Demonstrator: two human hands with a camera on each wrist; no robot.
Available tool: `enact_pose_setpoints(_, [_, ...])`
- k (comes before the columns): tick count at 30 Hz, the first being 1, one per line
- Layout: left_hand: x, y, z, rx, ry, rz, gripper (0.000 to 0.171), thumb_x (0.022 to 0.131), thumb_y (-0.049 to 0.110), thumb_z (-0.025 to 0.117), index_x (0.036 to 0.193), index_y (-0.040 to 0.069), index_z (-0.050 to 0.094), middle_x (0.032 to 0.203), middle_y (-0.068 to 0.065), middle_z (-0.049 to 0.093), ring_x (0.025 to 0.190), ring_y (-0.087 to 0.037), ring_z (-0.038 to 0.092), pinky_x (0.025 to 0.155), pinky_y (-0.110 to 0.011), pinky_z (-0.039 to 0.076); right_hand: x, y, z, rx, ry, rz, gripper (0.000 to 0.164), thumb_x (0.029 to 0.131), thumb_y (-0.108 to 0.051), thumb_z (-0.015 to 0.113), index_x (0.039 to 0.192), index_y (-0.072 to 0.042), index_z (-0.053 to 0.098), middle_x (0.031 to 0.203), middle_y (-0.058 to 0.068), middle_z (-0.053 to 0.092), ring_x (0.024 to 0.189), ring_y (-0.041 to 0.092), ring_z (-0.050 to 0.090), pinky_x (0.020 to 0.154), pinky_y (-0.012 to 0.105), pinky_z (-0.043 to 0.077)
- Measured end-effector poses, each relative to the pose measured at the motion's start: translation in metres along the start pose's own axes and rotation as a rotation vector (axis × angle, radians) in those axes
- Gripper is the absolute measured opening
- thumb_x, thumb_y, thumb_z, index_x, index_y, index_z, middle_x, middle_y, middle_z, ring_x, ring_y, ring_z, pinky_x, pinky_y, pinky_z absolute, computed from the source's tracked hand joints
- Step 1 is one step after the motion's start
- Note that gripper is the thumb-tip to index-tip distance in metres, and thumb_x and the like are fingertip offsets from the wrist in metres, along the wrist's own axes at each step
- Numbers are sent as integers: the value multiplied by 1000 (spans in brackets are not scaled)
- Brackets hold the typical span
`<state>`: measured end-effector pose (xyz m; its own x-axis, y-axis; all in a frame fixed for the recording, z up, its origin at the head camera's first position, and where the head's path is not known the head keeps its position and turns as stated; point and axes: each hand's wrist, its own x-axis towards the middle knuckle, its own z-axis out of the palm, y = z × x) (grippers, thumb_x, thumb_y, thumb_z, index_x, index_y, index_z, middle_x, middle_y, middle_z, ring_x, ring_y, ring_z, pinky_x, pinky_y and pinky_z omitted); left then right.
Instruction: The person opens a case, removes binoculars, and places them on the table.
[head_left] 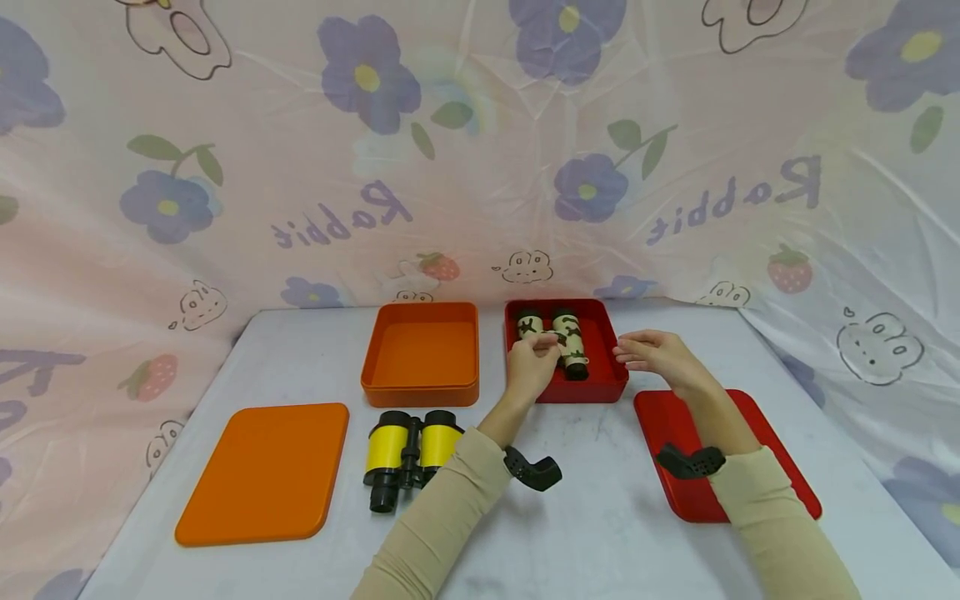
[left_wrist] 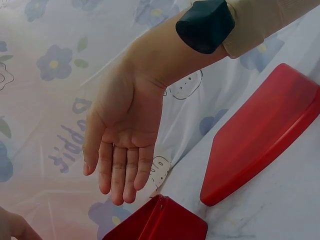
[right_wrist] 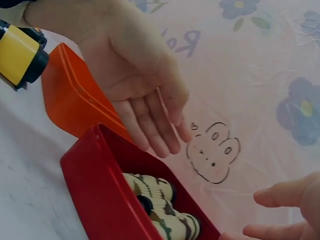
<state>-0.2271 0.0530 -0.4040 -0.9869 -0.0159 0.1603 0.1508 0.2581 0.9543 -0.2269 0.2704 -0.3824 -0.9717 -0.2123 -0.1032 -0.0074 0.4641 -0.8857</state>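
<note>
A pair of camouflage binoculars (head_left: 572, 343) lies inside the red box (head_left: 597, 329), with its lower left part hidden by my left hand (head_left: 531, 368) in the head view. That hand hovers over the box's left side, its fingers fairly straight and holding nothing in the right wrist view. My right hand (head_left: 660, 357) is just beyond the box's right wall, palm turned inward and fingers straight. In the left wrist view the right hand (left_wrist: 125, 130) is seen with nothing in it. The red lid (head_left: 750, 425) lies beneath my right forearm.
An orange box (head_left: 420, 346) stands left of the red one, nothing visible inside it. Yellow and black binoculars (head_left: 387, 447) lie in front of it, partly covered by my left sleeve. At the far left lies an orange lid (head_left: 266, 475). Patterned cloth (head_left: 465, 167) hangs behind the table.
</note>
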Motion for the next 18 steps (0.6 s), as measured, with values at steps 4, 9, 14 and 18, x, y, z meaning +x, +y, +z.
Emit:
enact_pose_setpoints(4, [4, -2, -2, -13, 5, -39, 25, 90, 6, 59, 111, -2, 69, 113, -17, 72, 103, -27, 69, 84, -28, 59, 6, -1, 7, 6, -14, -4, 57, 102, -27, 45, 139, 15, 37, 137, 35, 49, 95, -3, 63, 90, 21, 57])
enact_pose_setpoints(9, [9, -5, -5, -22, 11, -80, 33, 90, 6, 57, 121, -2, 63, 122, -19, 67, 112, -28, 66, 90, -31, 58, 15, -1, 14, 18, -16, 14, 57, 102, -26, 44, 140, 16, 36, 141, 36, 45, 104, 7, 65, 93, 23, 56])
enact_pose_setpoints(14, [13, -9, -7, -25, 24, -92, 37, 90, 6, 56, 126, -3, 59, 127, -20, 64, 117, -30, 63, 95, -35, 56, 23, -2, 20, 31, -12, 46, 55, 103, -24, 42, 141, 15, 35, 142, 36, 43, 116, 23, 62, 98, 28, 54])
enact_pose_setpoints(18, [16, -13, -8, -40, 28, -124, 38, 92, 9, 55, 128, -2, 58, 132, -18, 61, 123, -30, 60, 99, -37, 54, 28, -2, 24, 37, -6, 75, 55, 104, -25, 40, 142, 14, 34, 144, 35, 41, 127, 37, 53, 104, 35, 50])
